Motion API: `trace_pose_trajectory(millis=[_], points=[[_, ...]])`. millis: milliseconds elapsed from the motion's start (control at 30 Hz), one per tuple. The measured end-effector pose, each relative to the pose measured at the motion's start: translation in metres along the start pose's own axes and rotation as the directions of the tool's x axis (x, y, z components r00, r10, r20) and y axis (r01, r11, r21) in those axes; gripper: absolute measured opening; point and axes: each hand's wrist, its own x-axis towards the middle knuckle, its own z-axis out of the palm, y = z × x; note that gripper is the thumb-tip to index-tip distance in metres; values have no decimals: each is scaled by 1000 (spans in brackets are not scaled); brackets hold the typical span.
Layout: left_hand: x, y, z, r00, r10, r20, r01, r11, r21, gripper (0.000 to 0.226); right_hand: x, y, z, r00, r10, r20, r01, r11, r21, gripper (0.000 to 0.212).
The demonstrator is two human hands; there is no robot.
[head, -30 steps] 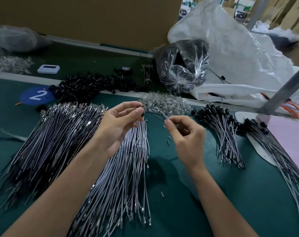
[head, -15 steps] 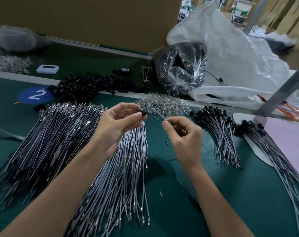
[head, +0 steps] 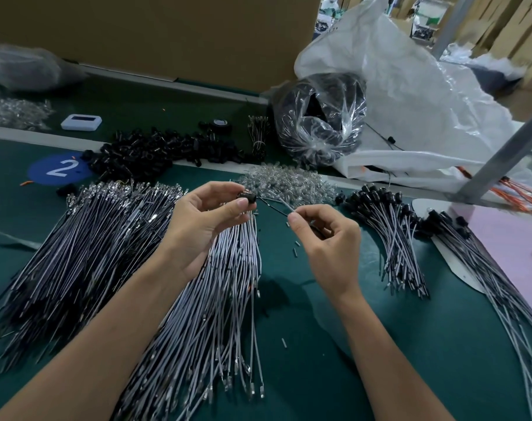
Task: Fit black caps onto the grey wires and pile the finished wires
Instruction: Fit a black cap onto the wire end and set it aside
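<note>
My left hand [head: 207, 226] pinches a black cap [head: 248, 197] between thumb and fingertips above the table. My right hand [head: 325, 244] pinches a thin grey wire [head: 277, 206] whose end points toward the cap. Under my left wrist lies a big fan of uncapped grey wires [head: 216, 299], with a darker bundle [head: 76, 253] to its left. Loose black caps [head: 158, 153] are heaped at the back. Capped wires [head: 389, 235] lie in a pile to the right, with another pile [head: 483, 268] beyond.
A heap of clear small parts [head: 289, 185] sits just behind my hands. A clear bag of black parts [head: 319, 117] and a large white plastic sack [head: 426, 101] stand at the back right. A metal post [head: 502, 153] slants down at the right; a blue "2" sticker [head: 59, 168] marks the left.
My left hand turned the black cap into clearer view at its fingertips. My right hand stayed close with the wire angled toward the cap.
</note>
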Motion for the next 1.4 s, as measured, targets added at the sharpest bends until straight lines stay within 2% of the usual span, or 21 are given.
trace_pose_trajectory(millis=[400, 733, 1400], points=[[-3, -2, 3, 1000, 9, 17, -9, 999, 43, 25, 0, 2, -2, 1000, 7, 25, -7, 999, -31, 8], [-2, -3, 2, 999, 22, 24, -25, 994, 103, 24, 1, 4, -2, 1000, 6, -27, -8, 997, -74, 9], [-7, -10, 13, 997, 0, 80, -22, 963, 268, 23, -4, 3, 10, 999, -5, 36, 8, 996, -94, 8]])
